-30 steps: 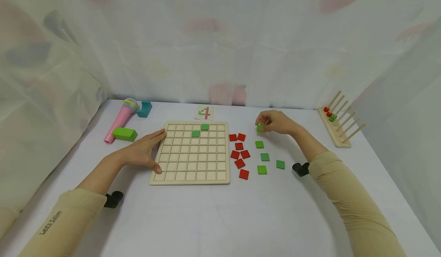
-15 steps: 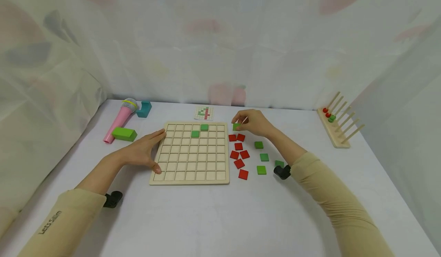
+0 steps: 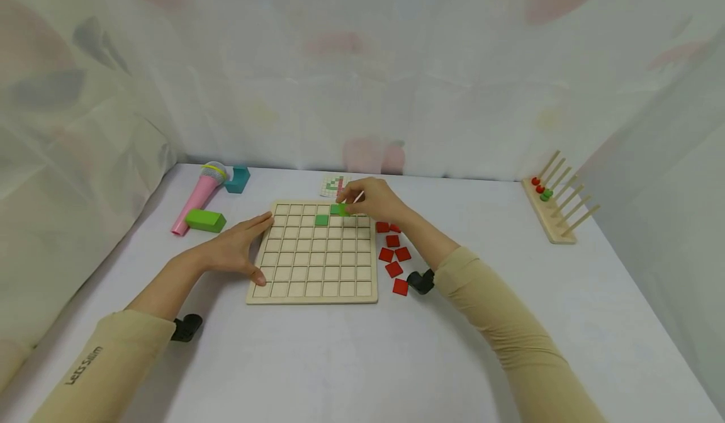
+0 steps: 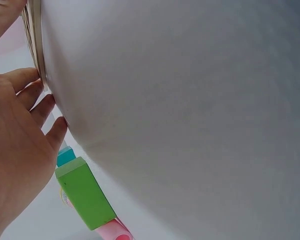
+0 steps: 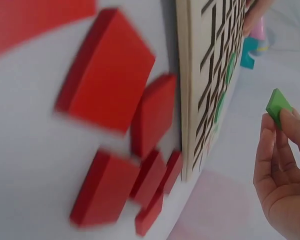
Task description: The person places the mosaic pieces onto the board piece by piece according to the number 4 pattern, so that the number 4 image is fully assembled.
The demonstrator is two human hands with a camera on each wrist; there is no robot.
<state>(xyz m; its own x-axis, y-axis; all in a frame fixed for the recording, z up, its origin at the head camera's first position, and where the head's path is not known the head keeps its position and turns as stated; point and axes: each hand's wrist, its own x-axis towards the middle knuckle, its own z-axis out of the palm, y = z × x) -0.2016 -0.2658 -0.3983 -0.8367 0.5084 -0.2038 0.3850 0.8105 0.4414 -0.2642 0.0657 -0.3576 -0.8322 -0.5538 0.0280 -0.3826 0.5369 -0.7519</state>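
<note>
On the white table in the head view, a wooden grid board (image 3: 314,253) lies flat, with one green tile (image 3: 321,219) seated in a cell of its second row. The left hand (image 3: 235,253) rests against the board's left edge, fingers straight and relaxed. The right hand (image 3: 370,199) hovers over the far right part of the board, pinching a green square tile (image 3: 338,209) between thumb and fingertips (another green tile may sit just under it, but I cannot tell). Red tiles (image 3: 394,256) lie scattered just right of the board. A pink toy microphone (image 3: 195,199), a green block (image 3: 205,220) and a pattern card (image 3: 334,185) sit farther back.

From the left wrist, the left hand (image 4: 15,150) lies open, fingertips touching the board's edge (image 4: 36,45), the green block (image 4: 84,192) near.

From the right wrist, the fingers (image 5: 285,165) grip the green square tile (image 5: 277,106) above the board (image 5: 210,75), red tiles (image 5: 110,75) alongside.
</note>
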